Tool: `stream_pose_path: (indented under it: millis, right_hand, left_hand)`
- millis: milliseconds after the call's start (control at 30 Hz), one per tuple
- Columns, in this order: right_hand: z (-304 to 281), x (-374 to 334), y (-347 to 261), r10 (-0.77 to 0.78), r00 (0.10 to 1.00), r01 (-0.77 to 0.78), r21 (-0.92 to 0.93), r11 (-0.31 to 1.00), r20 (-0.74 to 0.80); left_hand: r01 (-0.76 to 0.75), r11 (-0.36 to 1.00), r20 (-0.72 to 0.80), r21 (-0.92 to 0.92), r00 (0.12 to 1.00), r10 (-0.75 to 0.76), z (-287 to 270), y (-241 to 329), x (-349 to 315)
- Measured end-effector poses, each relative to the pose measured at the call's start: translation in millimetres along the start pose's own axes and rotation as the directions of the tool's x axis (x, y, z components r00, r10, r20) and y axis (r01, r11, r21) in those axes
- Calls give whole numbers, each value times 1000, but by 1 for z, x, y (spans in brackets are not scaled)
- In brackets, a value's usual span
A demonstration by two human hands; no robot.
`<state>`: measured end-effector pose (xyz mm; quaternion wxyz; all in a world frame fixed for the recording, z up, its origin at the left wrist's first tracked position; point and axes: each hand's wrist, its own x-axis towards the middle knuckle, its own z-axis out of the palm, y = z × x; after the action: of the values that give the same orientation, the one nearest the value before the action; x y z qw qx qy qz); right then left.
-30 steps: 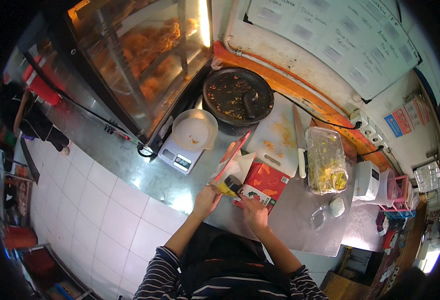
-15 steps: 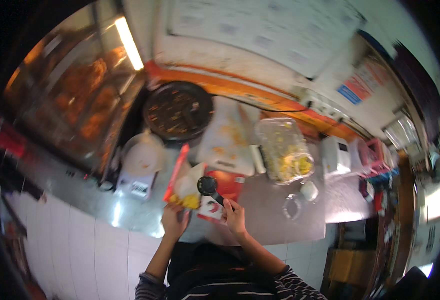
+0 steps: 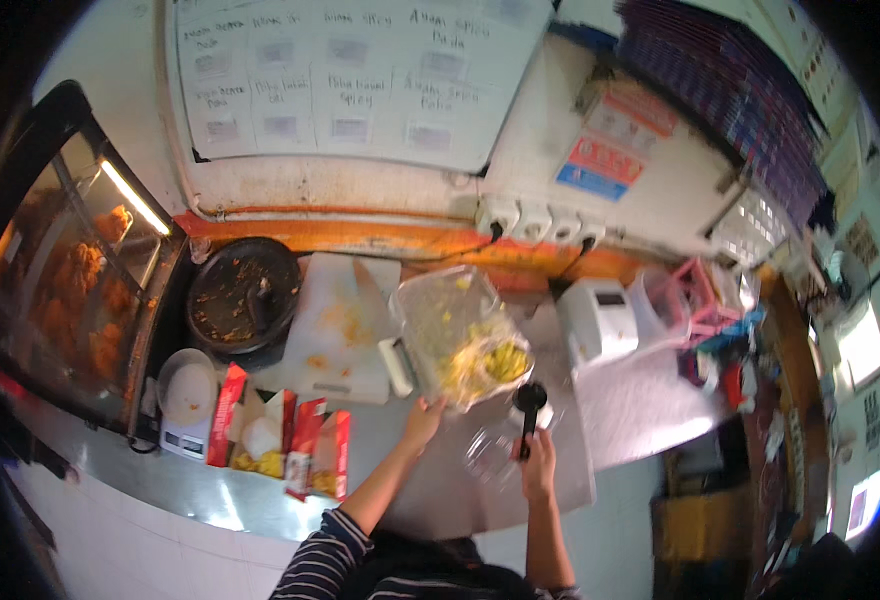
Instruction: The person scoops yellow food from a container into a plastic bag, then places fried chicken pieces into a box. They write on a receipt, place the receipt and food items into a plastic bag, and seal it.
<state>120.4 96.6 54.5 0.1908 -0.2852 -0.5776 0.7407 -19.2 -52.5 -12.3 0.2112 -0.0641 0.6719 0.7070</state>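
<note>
a: where's the left hand (image 3: pixel 422 420)?
b: its fingers touch the near edge of the clear plastic container (image 3: pixel 457 335) of yellow food on the worktop (image 3: pixel 615 420)

a: and the right hand (image 3: pixel 537 467)?
b: fingers wrapped around a black scoop (image 3: pixel 529 405) just beside the container

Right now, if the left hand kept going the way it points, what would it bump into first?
Probably the clear plastic container of yellow food: the left hand already reaches its near edge, though depth is hard to judge.
</note>
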Motion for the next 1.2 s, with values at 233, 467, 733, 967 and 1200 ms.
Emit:
stream_pose_path:
  millis: [233, 467, 733, 967, 1200]
  right_hand:
    - [-88, 30, 13, 120, 993, -119, -71, 990, 19]
    - [-113, 48, 12, 67, 986, -53, -98, 994, 152]
    - [-140, 55, -6, -5, 999, 3, 49, 999, 40]
    - [-185, 61, 6, -76, 996, 78, -74, 994, 37]
    - [-122, 20, 17, -158, 962, 165, -12, 986, 223]
  left_hand:
    - [96, 982, -434, 165, 901, -15, 38, -39, 67]
    - [26, 909, -382, 416, 912, 149, 21, 22, 67]
    - [97, 985, -270, 143, 961, -55, -10, 65, 32]
    - [-6, 998, -196, 67, 980, 19, -75, 98, -83]
    - [-123, 986, -311, -111, 947, 83, -197, 120, -290]
